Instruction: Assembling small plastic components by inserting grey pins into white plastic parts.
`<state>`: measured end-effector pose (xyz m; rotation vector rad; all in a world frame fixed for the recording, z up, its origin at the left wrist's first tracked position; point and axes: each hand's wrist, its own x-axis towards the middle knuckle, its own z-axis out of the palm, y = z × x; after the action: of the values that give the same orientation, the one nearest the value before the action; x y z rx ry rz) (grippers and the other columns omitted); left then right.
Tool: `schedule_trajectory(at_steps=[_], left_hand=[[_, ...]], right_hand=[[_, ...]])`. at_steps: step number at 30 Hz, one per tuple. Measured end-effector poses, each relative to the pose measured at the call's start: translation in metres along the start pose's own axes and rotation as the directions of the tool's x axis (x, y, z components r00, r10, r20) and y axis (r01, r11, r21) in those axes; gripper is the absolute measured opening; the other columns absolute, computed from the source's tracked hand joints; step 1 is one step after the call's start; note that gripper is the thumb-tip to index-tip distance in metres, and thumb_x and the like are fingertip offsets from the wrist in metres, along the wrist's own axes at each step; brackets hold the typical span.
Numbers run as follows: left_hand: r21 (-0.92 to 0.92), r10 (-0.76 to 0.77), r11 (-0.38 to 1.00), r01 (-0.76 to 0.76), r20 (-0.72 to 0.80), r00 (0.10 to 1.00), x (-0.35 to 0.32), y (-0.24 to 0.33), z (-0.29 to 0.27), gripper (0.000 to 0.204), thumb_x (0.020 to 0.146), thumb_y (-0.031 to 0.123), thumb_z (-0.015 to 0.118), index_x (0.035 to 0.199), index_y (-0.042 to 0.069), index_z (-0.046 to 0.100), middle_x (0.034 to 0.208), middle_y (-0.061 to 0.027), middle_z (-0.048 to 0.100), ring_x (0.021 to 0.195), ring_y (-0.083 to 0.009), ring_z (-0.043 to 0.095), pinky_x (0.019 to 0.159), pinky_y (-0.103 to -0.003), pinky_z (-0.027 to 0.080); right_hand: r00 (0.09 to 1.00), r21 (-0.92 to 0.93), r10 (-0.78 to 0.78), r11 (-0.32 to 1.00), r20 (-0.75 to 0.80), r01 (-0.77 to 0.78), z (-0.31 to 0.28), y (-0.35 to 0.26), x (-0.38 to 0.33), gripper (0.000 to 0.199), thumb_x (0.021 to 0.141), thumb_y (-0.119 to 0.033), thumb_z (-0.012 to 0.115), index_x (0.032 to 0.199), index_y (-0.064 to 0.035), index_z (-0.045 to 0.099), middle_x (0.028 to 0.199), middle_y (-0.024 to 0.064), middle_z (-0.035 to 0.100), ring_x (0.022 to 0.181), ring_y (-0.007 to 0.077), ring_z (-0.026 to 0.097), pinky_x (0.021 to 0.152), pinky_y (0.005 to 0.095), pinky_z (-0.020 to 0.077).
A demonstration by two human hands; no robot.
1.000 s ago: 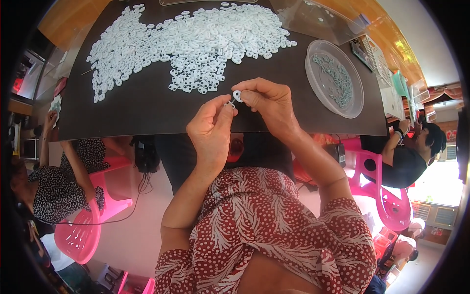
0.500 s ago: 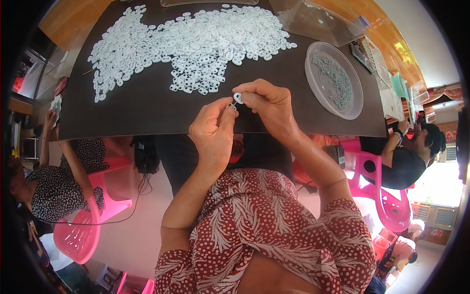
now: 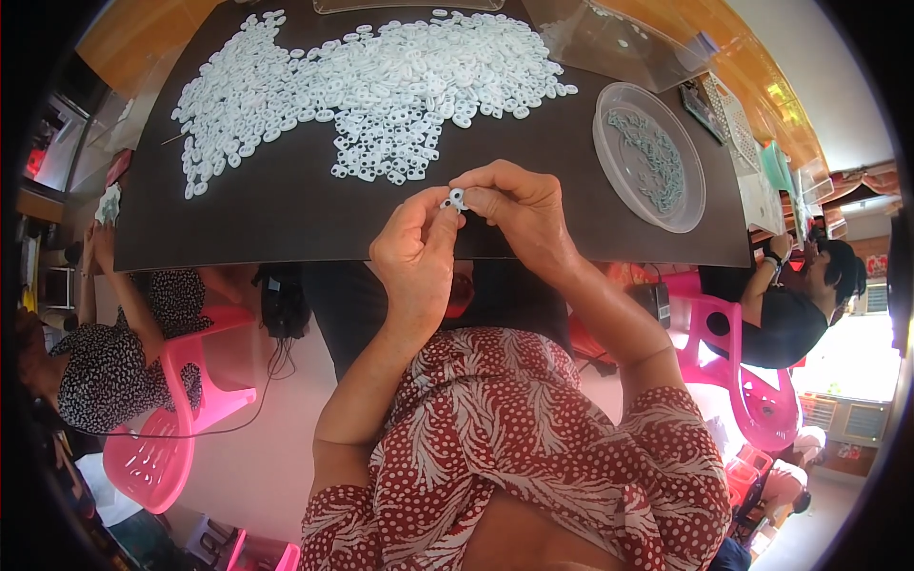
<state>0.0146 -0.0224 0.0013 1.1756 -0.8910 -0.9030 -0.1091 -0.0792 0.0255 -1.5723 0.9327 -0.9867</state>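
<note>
Over the near edge of a dark mat (image 3: pixel 286 209), my left hand (image 3: pixel 414 257) and my right hand (image 3: pixel 519 205) meet, fingertips pinching one small white plastic ring piece (image 3: pixel 454 199) between them. A wide heap of the same small white pieces (image 3: pixel 371 86) is spread across the far half of the mat, beyond my hands. To the right on the mat rests a round clear plastic dish (image 3: pixel 650 157) holding a small pile of grey-green pieces.
A clear plastic bag (image 3: pixel 619 43) lies at the mat's far right corner on a wooden table (image 3: pixel 143 29). Other people sit on pink plastic chairs at left (image 3: pixel 181 419) and right (image 3: pixel 733 381). A black cable hangs under the table.
Both hands stay together on the small white piece, with only slight finger movement; the piece sits a little lower between the fingertips.
</note>
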Motion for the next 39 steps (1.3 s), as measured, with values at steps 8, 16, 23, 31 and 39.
schedule_trajectory(at_steps=[8, 16, 23, 31, 39], left_hand=[[-0.169, -0.014, 0.985, 0.022, 0.047, 0.999, 0.001, -0.002, 0.0, 0.024, 0.088, 0.003, 0.06, 0.11, -0.005, 0.059, 0.079, -0.005, 0.064, 0.068, -0.0066, 0.057, 0.055, -0.018, 0.041], [-0.286, -0.058, 0.955, 0.08, 0.084, 0.995, 0.005, 0.001, 0.0, 0.023, 0.089, 0.003, 0.058, 0.111, -0.004, 0.059, 0.082, -0.0045, 0.064, 0.07, -0.0059, 0.057, 0.056, -0.018, 0.042], [-0.414, -0.055, 0.908, 0.07, 0.048, 0.997, 0.007, 0.005, -0.002, 0.021, 0.087, 0.0, 0.059, 0.107, -0.008, 0.06, 0.084, -0.0069, 0.063, 0.067, -0.009, 0.056, 0.057, -0.02, 0.044], [-0.444, -0.075, 0.893, 0.078, 0.023, 0.997, 0.006, 0.026, 0.004, 0.019, 0.087, -0.003, 0.057, 0.105, -0.009, 0.061, 0.085, -0.008, 0.063, 0.066, -0.0104, 0.055, 0.062, -0.022, 0.047], [-0.404, 0.046, 0.914, -0.039, 0.007, 0.999, 0.0, 0.023, 0.004, 0.02, 0.088, 0.004, 0.06, 0.105, -0.007, 0.062, 0.081, -0.0071, 0.064, 0.065, -0.0109, 0.056, 0.062, -0.022, 0.047]], right_hand=[[0.998, 0.064, 0.058, 0.996, -0.013, -0.057, 0.0, -0.005, 0.001, 0.007, 0.082, 0.002, 0.058, 0.087, 0.0042, 0.063, 0.076, 0.0031, 0.062, 0.071, 0.0068, 0.056, 0.065, 0.0222, 0.0467], [0.982, 0.016, -0.189, 0.982, -0.002, 0.189, 0.005, -0.006, -0.003, 0.012, 0.085, 0.006, 0.053, 0.091, 0.003, 0.063, 0.078, 0.004, 0.056, 0.069, 0.009, 0.057, 0.063, 0.0237, 0.0471], [0.968, -0.169, -0.244, 0.953, 0.058, 0.25, 0.007, -0.013, -0.004, 0.019, 0.078, 0.002, 0.061, 0.096, -0.0002, 0.064, 0.079, 0.0057, 0.053, 0.07, 0.0141, 0.055, 0.061, 0.028, 0.045], [0.9, -0.311, -0.435, 0.861, -0.039, 0.403, 0.009, -0.016, -0.007, 0.03, 0.067, 0.0, 0.068, 0.097, -0.0024, 0.065, 0.085, 0.0088, 0.058, 0.077, 0.0224, 0.055, 0.065, 0.0324, 0.0466], [0.94, -0.209, -0.338, 0.923, -0.044, 0.322, 0.008, -0.023, -0.013, 0.029, 0.07, 0.003, 0.067, 0.099, -0.001, 0.065, 0.088, 0.0074, 0.057, 0.071, 0.0137, 0.056, 0.06, 0.0254, 0.047]])
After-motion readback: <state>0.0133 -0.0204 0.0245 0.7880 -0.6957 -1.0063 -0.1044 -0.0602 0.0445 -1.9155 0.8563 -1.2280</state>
